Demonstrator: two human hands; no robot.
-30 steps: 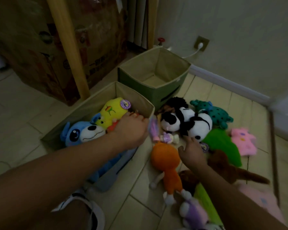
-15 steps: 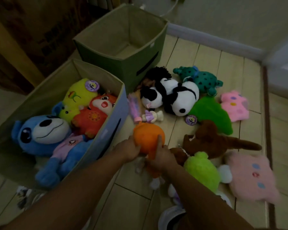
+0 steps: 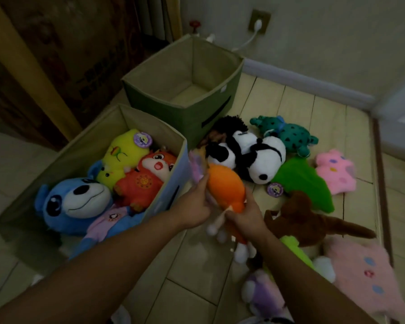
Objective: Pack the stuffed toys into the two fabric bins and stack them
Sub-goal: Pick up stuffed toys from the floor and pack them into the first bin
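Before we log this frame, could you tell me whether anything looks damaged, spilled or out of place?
Nothing looks damaged or spilled. The nearer bin holds several toys, while the green bin behind it is empty. Many toys lie loose on the floor, as expected mid-packing. Both hands, left hand and right hand, hold the orange toy.

The near bin (image 3: pixel 173 160) sits at left with toys (image 3: pixel 136 183) in it, the far bin (image 3: pixel 180 108) just behind it to the right, and more toys (image 3: pixel 299 181) lie spread over the floor (image 3: pixel 297 101) right of both bins.

Home floor, wall socket (image 3: pixel 259 21), toys
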